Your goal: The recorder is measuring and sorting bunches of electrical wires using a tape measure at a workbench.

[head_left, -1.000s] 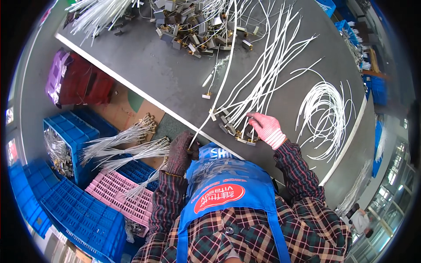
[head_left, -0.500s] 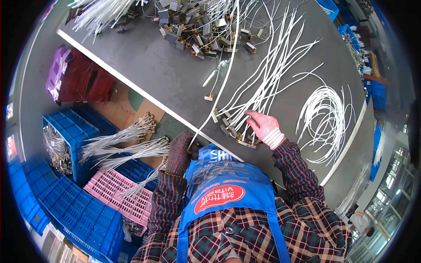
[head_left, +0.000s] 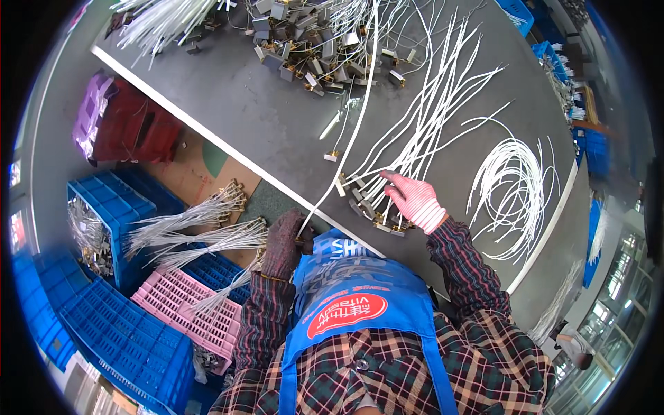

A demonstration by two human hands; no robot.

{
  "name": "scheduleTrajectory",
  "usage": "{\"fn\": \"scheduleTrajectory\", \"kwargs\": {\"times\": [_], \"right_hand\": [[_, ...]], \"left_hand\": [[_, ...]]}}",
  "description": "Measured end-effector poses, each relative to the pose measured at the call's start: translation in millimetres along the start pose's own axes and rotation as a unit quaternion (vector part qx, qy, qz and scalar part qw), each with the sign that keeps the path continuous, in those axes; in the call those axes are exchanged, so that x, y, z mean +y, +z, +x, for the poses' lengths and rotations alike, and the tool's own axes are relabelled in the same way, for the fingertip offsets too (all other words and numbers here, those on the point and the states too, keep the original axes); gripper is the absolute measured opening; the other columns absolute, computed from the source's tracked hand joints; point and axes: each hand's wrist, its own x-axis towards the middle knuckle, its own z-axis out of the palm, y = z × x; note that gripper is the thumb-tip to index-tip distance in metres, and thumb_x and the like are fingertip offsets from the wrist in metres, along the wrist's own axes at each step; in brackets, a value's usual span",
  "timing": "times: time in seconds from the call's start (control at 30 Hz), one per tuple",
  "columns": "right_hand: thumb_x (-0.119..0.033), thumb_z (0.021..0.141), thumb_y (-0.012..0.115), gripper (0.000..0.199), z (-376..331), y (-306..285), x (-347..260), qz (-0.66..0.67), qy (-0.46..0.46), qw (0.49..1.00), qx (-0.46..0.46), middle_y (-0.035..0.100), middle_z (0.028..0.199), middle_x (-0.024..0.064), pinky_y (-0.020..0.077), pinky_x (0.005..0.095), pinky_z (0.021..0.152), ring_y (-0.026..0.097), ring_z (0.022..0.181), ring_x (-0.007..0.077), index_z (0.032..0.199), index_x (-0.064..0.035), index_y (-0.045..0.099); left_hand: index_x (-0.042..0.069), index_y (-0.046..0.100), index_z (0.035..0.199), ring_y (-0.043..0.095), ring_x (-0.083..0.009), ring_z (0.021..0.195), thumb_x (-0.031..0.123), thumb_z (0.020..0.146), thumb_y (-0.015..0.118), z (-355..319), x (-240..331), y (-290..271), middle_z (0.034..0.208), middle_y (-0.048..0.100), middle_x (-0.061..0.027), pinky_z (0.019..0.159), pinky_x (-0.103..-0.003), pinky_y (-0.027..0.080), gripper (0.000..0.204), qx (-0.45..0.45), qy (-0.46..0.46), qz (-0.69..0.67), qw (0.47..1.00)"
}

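My left hand [head_left: 282,243], in a dark knit glove, is closed around the lower end of a long white cord [head_left: 357,124] at the table's near edge. That cord runs up across the table to the far side. My right hand [head_left: 415,200], in a pink-and-white striped glove, lies over a bundle of white wires [head_left: 437,104], its fingertips pinched on wires near their block ends. Small grey metal blocks [head_left: 365,207] with brassy parts cap the near ends of these wires. One separate wire with a block [head_left: 332,156] lies to the left of the cord.
Far back is a heap of metal blocks [head_left: 311,52], with a white wire bundle [head_left: 162,24] left of it. Coiled white wires [head_left: 515,197] lie at the right. Below the table's left edge stand blue crates [head_left: 124,339], a pink crate [head_left: 183,308] and wire bundles [head_left: 207,235].
My right hand has shifted very slightly left and up over the wires. My left hand stays at the cord's lower end, almost unmoved.
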Motion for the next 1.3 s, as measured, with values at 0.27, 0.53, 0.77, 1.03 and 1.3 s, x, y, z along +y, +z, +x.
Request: {"fn": "scheduleTrajectory", "kwargs": {"times": [0.27,0.53,0.77,1.03,1.3], "right_hand": [[-0.032,0.089,0.051,0.04,8,-6,-4,-0.053,0.032,0.998,-0.002,0.064,0.092,0.016,0.0505,0.0386,0.072,0.063,0.083,0.0315,0.125,-0.0159,0.048],[-0.026,0.085,0.056,0.028,-44,-2,43,0.055,0.075,0.978,0.185,0.063,0.097,0.0125,0.0485,0.0355,0.078,0.061,0.087,0.0291,0.109,-0.0097,0.059],[-0.018,0.082,0.061,0.02,-126,-13,159,0.168,0.3,0.84,0.42,0.065,0.084,0.0115,0.0487,0.029,0.072,0.063,0.078,0.0203,0.098,-0.0057,0.063],[-0.026,0.083,0.059,0.029,-99,-55,257,0.077,0.368,0.782,0.497,0.06,0.066,0.0037,0.0421,0.0244,0.044,0.052,0.045,0.0102,0.104,-0.0055,0.063],[-0.028,0.081,0.063,0.032,-62,-93,255,0.525,0.394,0.66,0.366,0.058,0.071,0.0047,0.0339,0.0247,0.037,0.044,0.044,0.0108,0.102,-0.0036,0.06]], "left_hand": [[0.004,0.053,0.073,0.048,-0.0154,0.044,0.038,0.09,0.045,1,10,8,0.055,0.049,-0.0064,0.042,-0.027,0.036,0.038,-0.033,0.124,0.175,0.976],[0.002,0.057,0.085,0.049,-0.0124,0.047,0.028,0.09,0.048,25,46,62,0.06,0.051,-0.0045,0.044,-0.026,0.039,0.027,0.025,0.147,0.094,0.984],[0.001,0.056,0.104,0.056,-0.0307,0.089,0.02,0.083,0.057,54,55,105,0.097,0.057,-0.0193,0.077,-0.042,0.045,0.029,0.077,0.408,0.568,0.71],[0.004,0.058,0.108,0.054,-0.039,0.096,0.026,0.077,0.061,41,53,120,0.108,0.054,-0.0221,0.083,-0.044,0.044,0.038,0.015,0.33,0.616,0.715],[0.003,0.06,0.102,0.057,-0.0361,0.093,0.028,0.076,0.063,75,80,116,0.106,0.056,-0.0216,0.08,-0.043,0.046,0.037,0.115,0.208,0.611,0.755]]}}
